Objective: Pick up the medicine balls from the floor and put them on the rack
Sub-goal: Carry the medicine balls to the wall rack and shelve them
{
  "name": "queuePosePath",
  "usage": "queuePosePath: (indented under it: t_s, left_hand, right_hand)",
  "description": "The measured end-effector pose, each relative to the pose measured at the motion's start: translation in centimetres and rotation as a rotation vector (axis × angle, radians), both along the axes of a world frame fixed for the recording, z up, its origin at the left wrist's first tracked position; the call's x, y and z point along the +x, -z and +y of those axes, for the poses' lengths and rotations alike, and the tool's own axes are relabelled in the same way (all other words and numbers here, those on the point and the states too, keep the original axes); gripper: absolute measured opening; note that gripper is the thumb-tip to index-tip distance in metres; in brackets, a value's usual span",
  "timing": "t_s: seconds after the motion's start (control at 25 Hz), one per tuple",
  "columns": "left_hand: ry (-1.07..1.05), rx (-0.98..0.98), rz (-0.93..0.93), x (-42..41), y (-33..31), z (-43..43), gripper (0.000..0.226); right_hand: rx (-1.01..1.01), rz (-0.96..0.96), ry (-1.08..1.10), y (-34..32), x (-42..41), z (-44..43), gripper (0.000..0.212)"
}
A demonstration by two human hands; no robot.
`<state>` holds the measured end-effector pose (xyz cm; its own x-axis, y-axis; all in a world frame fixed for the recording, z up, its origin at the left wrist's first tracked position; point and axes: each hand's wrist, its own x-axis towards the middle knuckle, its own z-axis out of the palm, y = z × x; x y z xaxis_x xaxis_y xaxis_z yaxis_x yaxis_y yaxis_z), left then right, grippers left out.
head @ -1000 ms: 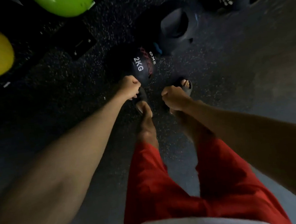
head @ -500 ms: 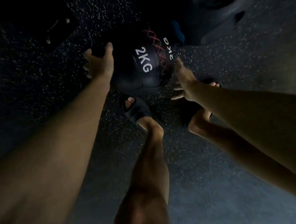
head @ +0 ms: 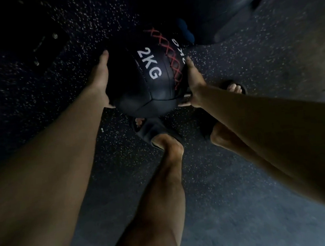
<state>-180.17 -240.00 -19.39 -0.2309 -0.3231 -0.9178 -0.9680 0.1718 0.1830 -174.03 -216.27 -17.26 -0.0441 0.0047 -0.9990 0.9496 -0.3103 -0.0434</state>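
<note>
Black medicine ball (head: 146, 88) held between the left hand (head: 101, 79) and right hand (head: 193, 79), fingers curved round its opposite sides.

We wear dark slide sandals. The left sandal (head: 155, 128) has one broad, smooth band across the foot, with toes showing at its open front. The right sandal (head: 230, 82) shows the same dark band, toes poking out ahead of it. Both our legs are bare from the ankles to the lower edge of the view, and our forearms are bare out to the sides. The left grip (head: 100, 79) and right grip (head: 193, 79) are ungloved, a short thumbnail showing on the left. Dim light hides finer detail.
</note>
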Motion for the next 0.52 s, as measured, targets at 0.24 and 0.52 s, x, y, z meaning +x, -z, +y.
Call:
queuePosePath:
  t_s: [0.24,0.52]
  left_hand:
    - [0.078,0.059,0.011,-0.6,-12.3,3.1,0.099]
    - [-0.002,0.193,0.046,0.8,-29.9,3.6,0.079]
  right_hand:
    - [0.042,-0.034,0.187,-8.5,4.9,0.4,0.072]
    - [0.187,0.121,0.189,-25.7,4.9,0.8,0.064]
